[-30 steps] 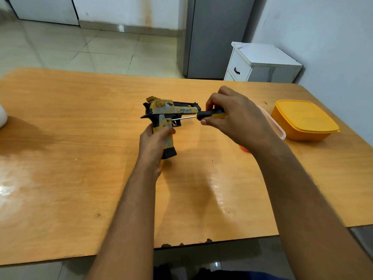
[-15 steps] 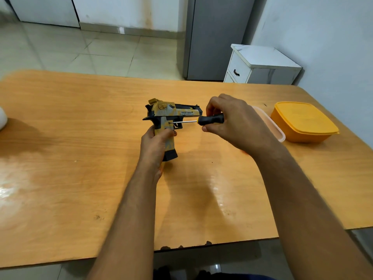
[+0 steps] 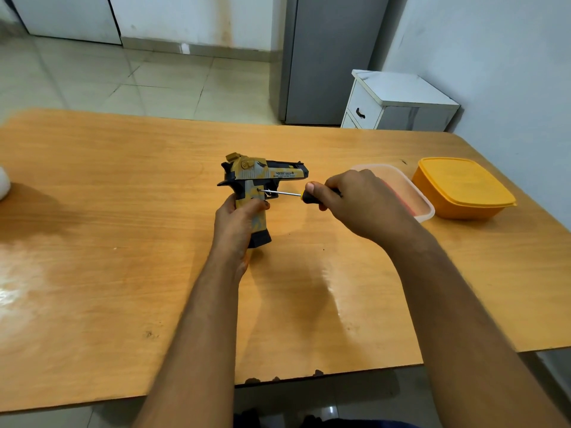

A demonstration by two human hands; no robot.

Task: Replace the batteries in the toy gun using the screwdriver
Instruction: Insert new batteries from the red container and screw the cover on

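Observation:
A yellow, grey and black toy gun (image 3: 262, 174) stands upright on its grip base above the wooden table (image 3: 123, 242), muzzle pointing right. My left hand (image 3: 236, 223) is wrapped around its grip from the near side. My right hand (image 3: 361, 205) holds a screwdriver (image 3: 285, 193) by its black handle, mostly hidden in the fist. The thin metal shaft lies nearly level, and its tip touches the side of the grip just below the slide.
A clear lidded box (image 3: 411, 193) sits just behind my right hand, and a closed orange container (image 3: 463, 186) stands to its right. A white object (image 3: 3, 186) shows at the left edge. A white cabinet (image 3: 398, 103) and a grey fridge (image 3: 327, 57) stand beyond the table.
The screwdriver handle has turned and sunk deeper into my right fist, which shifted slightly right and down. The gun and my left hand stay almost in place.

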